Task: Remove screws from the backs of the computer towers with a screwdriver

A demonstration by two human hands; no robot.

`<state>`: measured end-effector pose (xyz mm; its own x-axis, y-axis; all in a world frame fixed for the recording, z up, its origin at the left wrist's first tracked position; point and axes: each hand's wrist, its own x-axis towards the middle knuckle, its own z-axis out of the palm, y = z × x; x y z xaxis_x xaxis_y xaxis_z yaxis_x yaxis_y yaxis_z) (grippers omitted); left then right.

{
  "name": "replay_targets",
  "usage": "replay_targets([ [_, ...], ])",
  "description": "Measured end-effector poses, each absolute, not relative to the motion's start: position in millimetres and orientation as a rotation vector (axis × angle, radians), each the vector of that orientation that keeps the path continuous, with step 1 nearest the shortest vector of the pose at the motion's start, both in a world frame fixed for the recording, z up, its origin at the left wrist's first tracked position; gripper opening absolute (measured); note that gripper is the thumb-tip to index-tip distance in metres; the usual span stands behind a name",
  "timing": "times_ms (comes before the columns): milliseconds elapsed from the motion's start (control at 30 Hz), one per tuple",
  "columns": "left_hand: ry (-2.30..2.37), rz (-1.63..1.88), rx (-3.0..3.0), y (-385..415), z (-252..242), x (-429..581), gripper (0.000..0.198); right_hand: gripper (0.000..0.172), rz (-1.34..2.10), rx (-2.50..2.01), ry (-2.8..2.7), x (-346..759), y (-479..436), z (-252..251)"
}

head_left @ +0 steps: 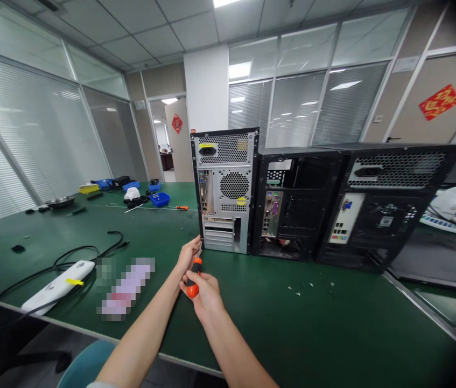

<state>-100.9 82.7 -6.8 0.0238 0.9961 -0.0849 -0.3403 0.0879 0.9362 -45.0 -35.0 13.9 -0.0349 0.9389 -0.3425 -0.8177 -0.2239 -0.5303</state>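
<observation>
My right hand [208,295] is wrapped round the orange and black handle of a screwdriver [194,277]. The screwdriver's thin shaft points up to the lower left corner of a silver-backed computer case [224,186], which stands upright with its rear panel facing me. At that same corner, right beside the shaft, is my left hand [188,257], its fingers closed together. What those fingers grip is hidden, and the screw under the tip is too small to make out.
Two black computer cases, one in the middle [298,205] and one on the right [385,210], stand alongside. Small screws [298,293] lie in front. To the left are a white power strip [58,286] with black cables, a blurred-out item [128,288] and blue trays [160,199].
</observation>
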Motion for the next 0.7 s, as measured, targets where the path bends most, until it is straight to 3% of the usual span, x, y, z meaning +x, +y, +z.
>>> replay_targets([
  [333,1.013,1.265,0.893,83.4,-5.1,-100.8,0.057,0.043,1.587,-0.913,-0.245,-44.2,-30.3,10.1],
  [700,1.037,1.251,0.871,82.5,-2.4,-101.8,0.056,0.024,1.701,-0.801,-0.229,-42.9,-35.1,17.8],
])
